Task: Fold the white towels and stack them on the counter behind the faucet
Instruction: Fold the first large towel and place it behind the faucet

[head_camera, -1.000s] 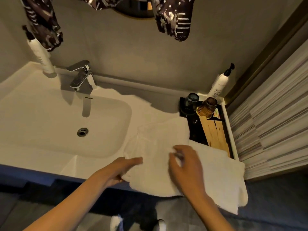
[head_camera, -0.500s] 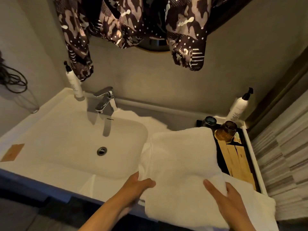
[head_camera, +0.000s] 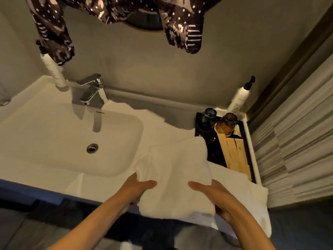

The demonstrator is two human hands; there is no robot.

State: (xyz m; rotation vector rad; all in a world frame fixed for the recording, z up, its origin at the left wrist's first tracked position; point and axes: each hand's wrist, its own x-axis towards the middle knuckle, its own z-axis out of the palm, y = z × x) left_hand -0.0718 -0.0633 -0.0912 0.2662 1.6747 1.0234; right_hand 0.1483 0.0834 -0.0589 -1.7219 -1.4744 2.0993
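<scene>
Towel in hand: a folded white towel [head_camera: 175, 175] was held over the counter's [head_camera: 162, 127] front edge, right of the basin [head_camera: 68, 138].
Left hand: the left hand [head_camera: 137, 188] gripped the towel's left edge, thumb on top, fingers hidden underneath.
Right hand: the right hand [head_camera: 214, 197] clasped the right edge the same way, thumb across the top layer.
Second towel: another towel [head_camera: 248, 195] lay flat beneath, at the front right corner, overhanging the edge and touching the black tray [head_camera: 214, 156].
Destination: the strip behind the faucet [head_camera: 91, 91] carried no towel yet.
Handling: judged soft, light, limp and non-fragile; layers would likely slip apart if lifted by one corner.
Grip advice: support both side edges, palms under, pinching all layers together.
</scene>
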